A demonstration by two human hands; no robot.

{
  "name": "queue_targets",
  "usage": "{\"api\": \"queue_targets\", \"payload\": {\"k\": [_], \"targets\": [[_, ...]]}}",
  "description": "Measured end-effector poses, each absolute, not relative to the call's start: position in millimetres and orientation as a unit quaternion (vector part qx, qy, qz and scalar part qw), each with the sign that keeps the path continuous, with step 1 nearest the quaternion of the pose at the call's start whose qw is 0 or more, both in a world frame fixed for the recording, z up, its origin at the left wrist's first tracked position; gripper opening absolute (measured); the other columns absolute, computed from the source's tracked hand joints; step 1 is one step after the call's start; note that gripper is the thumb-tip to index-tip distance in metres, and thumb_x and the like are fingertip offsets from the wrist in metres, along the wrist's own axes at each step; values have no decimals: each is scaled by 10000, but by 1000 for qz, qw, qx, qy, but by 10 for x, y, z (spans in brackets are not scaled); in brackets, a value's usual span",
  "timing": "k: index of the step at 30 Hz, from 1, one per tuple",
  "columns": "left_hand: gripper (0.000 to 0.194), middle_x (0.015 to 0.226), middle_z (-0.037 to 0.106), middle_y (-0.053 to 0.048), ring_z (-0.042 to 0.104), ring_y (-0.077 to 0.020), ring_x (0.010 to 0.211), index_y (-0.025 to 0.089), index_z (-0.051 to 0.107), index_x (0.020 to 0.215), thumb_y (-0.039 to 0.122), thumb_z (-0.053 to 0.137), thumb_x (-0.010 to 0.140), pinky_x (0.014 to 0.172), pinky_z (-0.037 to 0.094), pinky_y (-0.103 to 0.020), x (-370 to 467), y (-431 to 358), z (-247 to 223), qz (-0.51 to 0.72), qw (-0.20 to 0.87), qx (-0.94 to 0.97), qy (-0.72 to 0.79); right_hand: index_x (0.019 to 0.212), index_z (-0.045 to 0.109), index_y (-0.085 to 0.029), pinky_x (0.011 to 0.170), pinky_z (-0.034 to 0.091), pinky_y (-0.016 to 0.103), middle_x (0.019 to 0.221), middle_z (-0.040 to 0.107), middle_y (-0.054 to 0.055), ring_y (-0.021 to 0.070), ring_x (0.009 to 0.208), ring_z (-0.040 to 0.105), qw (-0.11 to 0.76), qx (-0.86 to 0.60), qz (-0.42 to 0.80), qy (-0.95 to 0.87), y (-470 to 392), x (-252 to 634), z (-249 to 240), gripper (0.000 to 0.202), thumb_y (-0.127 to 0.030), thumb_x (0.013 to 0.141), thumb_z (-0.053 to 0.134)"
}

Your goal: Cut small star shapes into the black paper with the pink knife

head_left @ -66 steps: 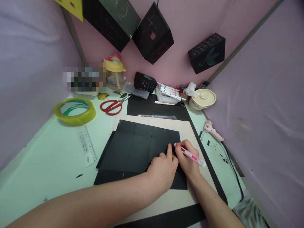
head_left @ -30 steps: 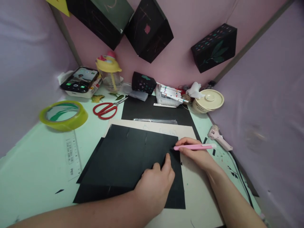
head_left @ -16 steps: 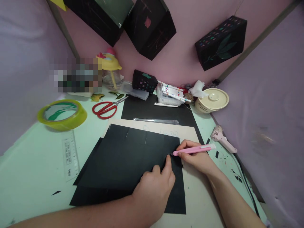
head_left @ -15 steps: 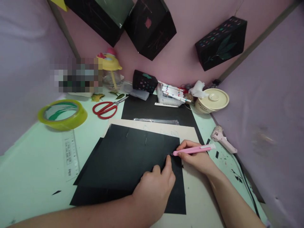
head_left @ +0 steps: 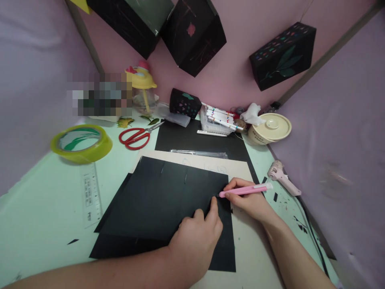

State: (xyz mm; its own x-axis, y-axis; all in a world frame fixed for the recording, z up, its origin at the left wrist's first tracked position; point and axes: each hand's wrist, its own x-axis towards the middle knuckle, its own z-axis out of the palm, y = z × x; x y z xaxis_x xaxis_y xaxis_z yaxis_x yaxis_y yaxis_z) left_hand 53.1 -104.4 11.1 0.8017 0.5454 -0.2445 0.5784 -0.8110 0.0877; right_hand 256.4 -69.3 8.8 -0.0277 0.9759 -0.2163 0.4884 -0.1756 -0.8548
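Note:
Black paper sheets [head_left: 150,196] lie in a loose stack in front of me, the top one marked by two short pale lines near its far edge. My right hand [head_left: 246,198] pinches a pink pen-shaped craft knife [head_left: 245,190], its dark tip touching the paper near the right edge. Close to that tip, my left hand [head_left: 200,237] presses down on the sheet with its index finger stretched out and the other fingers partly bent. It holds nothing. Under the black sheets is a cream board [head_left: 245,249].
Yellow-green tape [head_left: 105,148], red-handled scissors [head_left: 134,138] and a clear ruler [head_left: 91,196] lie left. Behind are a marker box [head_left: 216,126] and a lidded cream bowl [head_left: 260,138]. A glue gun [head_left: 282,178] with its cord lies right; black paper boxes [head_left: 284,56] hang above.
The camera view has shifted very slightly. Both hands, the craft knife and the paper look practically the same as before.

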Motion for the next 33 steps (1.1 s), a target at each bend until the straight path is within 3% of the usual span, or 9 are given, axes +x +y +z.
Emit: {"api": "queue_targets", "payload": {"k": [33], "targets": [[485, 1537, 274, -166, 619, -237, 815, 163, 489, 1344, 268, 478, 870, 464, 439, -298, 544, -1043, 130, -111, 68, 945, 299, 744, 616, -194, 534, 434, 238, 735, 683, 16, 143, 621, 586, 298, -629, 442, -566, -695, 2555, 68, 37, -219, 761, 637]]}}
